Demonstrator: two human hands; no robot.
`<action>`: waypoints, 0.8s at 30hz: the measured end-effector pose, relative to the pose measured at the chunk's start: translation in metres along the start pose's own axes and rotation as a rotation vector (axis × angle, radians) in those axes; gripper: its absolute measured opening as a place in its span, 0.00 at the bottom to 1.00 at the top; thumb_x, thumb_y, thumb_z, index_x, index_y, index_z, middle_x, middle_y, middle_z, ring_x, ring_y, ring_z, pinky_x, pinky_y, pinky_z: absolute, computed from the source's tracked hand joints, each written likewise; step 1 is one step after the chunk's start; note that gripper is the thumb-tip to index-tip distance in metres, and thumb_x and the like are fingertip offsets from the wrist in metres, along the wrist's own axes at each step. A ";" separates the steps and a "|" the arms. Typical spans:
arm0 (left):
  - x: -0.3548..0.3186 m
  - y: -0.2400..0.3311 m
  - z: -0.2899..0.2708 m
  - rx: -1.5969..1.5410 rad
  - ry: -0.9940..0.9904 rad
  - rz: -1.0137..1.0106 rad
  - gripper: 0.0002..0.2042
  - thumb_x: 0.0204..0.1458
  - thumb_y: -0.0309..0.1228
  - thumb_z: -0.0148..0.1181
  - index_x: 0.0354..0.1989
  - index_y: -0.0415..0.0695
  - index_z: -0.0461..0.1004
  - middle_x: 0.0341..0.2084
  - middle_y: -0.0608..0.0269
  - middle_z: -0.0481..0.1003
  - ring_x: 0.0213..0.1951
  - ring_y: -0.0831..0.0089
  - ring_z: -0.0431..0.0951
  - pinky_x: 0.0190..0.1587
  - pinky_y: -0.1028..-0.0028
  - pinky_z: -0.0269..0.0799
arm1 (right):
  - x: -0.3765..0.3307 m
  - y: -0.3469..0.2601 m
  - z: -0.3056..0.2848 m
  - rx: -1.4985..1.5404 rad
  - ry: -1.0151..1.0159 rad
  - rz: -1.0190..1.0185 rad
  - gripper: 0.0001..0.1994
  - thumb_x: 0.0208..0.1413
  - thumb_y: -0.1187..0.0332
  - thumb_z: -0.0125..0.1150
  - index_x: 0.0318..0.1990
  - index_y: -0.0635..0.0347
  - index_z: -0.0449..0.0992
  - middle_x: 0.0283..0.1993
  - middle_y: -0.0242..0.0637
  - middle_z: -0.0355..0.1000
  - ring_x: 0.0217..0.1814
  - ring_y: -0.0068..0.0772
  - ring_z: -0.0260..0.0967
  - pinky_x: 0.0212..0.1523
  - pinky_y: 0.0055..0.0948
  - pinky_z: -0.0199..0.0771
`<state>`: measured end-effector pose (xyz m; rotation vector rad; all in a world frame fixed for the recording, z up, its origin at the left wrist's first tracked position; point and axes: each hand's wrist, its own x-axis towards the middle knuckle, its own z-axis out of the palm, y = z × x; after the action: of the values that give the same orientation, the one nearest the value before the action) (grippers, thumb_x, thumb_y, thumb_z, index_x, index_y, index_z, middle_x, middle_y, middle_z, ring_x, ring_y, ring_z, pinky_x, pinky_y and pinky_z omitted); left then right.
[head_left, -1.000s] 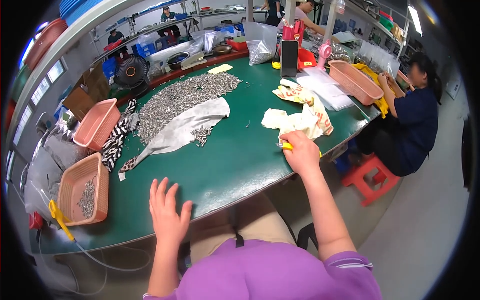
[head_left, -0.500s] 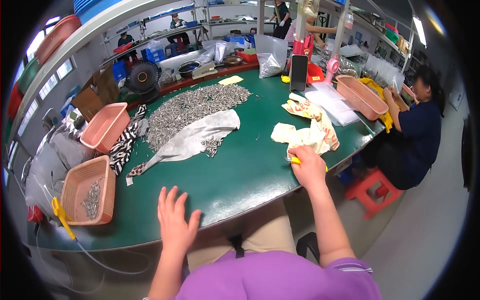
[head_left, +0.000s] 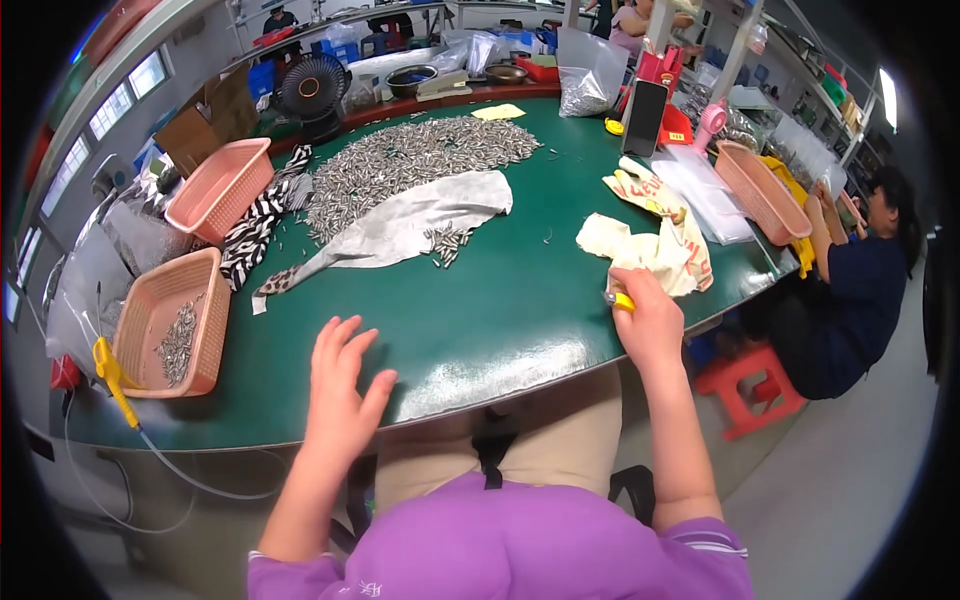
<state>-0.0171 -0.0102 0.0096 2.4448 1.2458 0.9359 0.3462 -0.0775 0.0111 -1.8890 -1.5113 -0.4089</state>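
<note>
My left hand (head_left: 340, 390) hovers over the near edge of the green table (head_left: 450, 310), palm down, fingers spread and holding nothing. Closed around a small yellow tool (head_left: 622, 301) with a metallic end, my right hand (head_left: 650, 315) is beside a crumpled cream cloth with red print (head_left: 660, 250). Most of the tool is hidden in the fist, so its kind cannot be made out. Beyond my hands spreads a large heap of small silvery metal pieces (head_left: 400, 165). A grey-white cloth (head_left: 420, 220) lies along its near side, with a small pile of the same pieces (head_left: 446, 244) on and beside it.
At the left stand two pink baskets, the nearer basket (head_left: 212, 340) holding metal pieces, and a yellow air gun (head_left: 112, 375) with a hose. A black fan (head_left: 313, 92), a phone (head_left: 645, 115) and another pink basket (head_left: 760, 190) line the far side. A person (head_left: 865, 270) sits at right.
The view has shifted, so the table's things appear farther right and higher. My right hand has turned, showing less of the yellow tool. My left hand stays spread.
</note>
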 end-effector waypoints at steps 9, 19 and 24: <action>0.121 -0.014 0.024 0.044 -0.197 0.283 0.16 0.45 0.23 0.65 0.44 0.42 0.76 0.44 0.56 0.73 0.51 0.55 0.71 0.56 0.63 0.67 | 0.002 -0.077 0.027 0.262 -0.165 -0.222 0.09 0.51 0.70 0.65 0.41 0.51 0.79 0.31 0.34 0.72 0.31 0.40 0.73 0.31 0.34 0.74; 0.165 -0.020 0.043 0.121 -0.309 0.382 0.07 0.44 0.23 0.65 0.32 0.42 0.75 0.35 0.57 0.72 0.43 0.56 0.71 0.48 0.63 0.68 | 0.002 -0.074 0.029 0.313 -0.240 -0.181 0.08 0.50 0.69 0.67 0.38 0.54 0.80 0.30 0.34 0.70 0.29 0.37 0.72 0.28 0.34 0.72; 0.148 -0.007 0.014 0.132 -0.269 0.327 0.07 0.47 0.22 0.62 0.32 0.39 0.70 0.33 0.55 0.71 0.41 0.53 0.71 0.47 0.62 0.68 | 0.002 -0.074 0.029 0.325 -0.265 -0.156 0.09 0.49 0.69 0.68 0.38 0.54 0.81 0.31 0.34 0.70 0.29 0.37 0.72 0.28 0.33 0.71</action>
<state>0.0512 0.1119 0.0593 2.8206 0.8596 0.5807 0.2716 -0.0488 0.0142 -1.6216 -1.7833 0.0246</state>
